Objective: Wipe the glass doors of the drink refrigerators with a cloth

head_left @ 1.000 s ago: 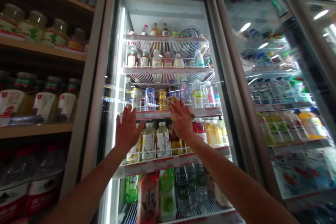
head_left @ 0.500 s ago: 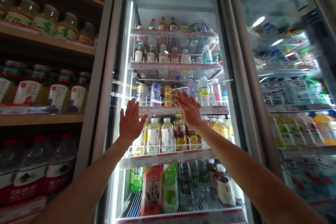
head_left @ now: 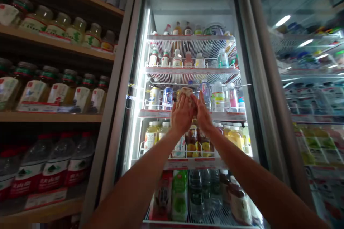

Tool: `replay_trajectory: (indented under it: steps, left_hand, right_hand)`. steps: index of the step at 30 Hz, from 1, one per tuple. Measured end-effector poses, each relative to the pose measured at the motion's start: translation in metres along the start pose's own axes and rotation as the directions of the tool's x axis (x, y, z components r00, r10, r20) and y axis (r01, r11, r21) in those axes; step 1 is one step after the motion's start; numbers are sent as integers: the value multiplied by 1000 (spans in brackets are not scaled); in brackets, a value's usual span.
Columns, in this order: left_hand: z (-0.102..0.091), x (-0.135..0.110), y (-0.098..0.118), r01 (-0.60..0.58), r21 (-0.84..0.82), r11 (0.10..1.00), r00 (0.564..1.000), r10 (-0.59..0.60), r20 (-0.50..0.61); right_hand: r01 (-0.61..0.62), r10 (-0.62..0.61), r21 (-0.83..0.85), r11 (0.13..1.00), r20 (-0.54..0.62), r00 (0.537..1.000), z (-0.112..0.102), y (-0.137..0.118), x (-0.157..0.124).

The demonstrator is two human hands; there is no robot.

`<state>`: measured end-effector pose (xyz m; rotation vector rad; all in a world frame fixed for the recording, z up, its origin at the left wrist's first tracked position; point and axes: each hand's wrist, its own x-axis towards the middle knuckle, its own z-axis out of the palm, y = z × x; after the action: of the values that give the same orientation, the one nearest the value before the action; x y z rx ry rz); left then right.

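A crumpled beige cloth is up against the glass door of a lit drinks fridge, at the height of its middle shelves. My left hand lies over the cloth from below, its fingers pressed onto it. My right hand is turned edge-on at the right side of the cloth, thumb side against it and fingers pointing up. The two hands are close together. Behind the glass, cans and bottles are partly hidden by my hands and forearms.
The fridge's metal door frame runs down the right, with another glass-fronted fridge beyond it. On the left, wooden shelves carry rows of juice bottles, and red-capped water bottles stand lower down.
My left hand, open and apart before, has moved right onto the cloth. My right hand has shifted to the cloth's right side and turned edge-on. The view has swung slightly left.
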<state>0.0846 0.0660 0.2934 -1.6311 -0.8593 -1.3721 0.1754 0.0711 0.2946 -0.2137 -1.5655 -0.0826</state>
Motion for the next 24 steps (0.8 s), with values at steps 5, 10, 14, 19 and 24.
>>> replay_trajectory:
  steps: [5,10,14,19,24]
  left_hand:
    - [14,17,24,-16,204,979,999,6,50]
    - [-26,27,-40,-75,291,954,997,62,53]
    - [-49,39,-79,-18,302,953,998,37,-59]
    - [-7,41,-29,-91,236,968,996,88,22]
    - [-23,23,-59,-131,235,963,991,131,16]
  right_hand:
    - [13,-45,-265,964,-117,992,-51,22,-2]
    - [73,-151,-799,597,-23,988,-97,51,-2]
    - [97,-169,-862,498,14,986,-103,59,-6]
    - [97,-171,-861,499,12,985,-101,58,-7]
    - [138,-199,-841,524,37,979,-108,62,-8]
